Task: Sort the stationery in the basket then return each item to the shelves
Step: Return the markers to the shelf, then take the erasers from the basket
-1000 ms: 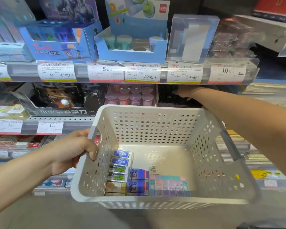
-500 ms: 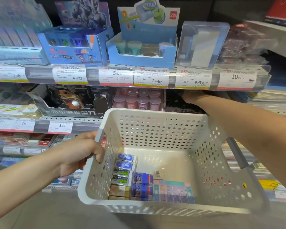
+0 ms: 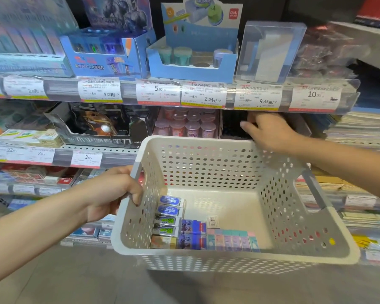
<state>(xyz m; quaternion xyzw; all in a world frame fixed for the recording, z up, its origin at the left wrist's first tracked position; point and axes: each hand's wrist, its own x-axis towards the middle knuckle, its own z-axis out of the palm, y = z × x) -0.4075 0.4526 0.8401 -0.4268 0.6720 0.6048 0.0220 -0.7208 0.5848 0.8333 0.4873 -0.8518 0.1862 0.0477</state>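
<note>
**A:** ok so where's this at? The shelves (image 3: 119, 150) fill the whole view, and the left hand (image 3: 116, 194) has its fingers curled over the rim of the basket (image 3: 316, 216), carrying it.

**B:** Looks like the put-back step to me. The right hand (image 3: 270, 132) is up past the basket's far rim, at the dark shelf slot under the 9.45 tag (image 3: 258, 97). Fingers look loosely spread; can't tell if it's holding anything, too blurry.

**A:** And the stuff left to shelve?

**B:** All erasers (image 3: 193, 229) by the look of it, lined up along the basket's near wall, just below and right of the left hand's grip. My guess at the next move: right hand comes back down into that corner and picks one kind.

**A:** Count?

**B:** Roughly: two blue-label, two green-label, one tan, two purple-blue, a row of about five pastel ones, plus one small barcode tag (image 3: 213, 221) loose beside them.
</note>
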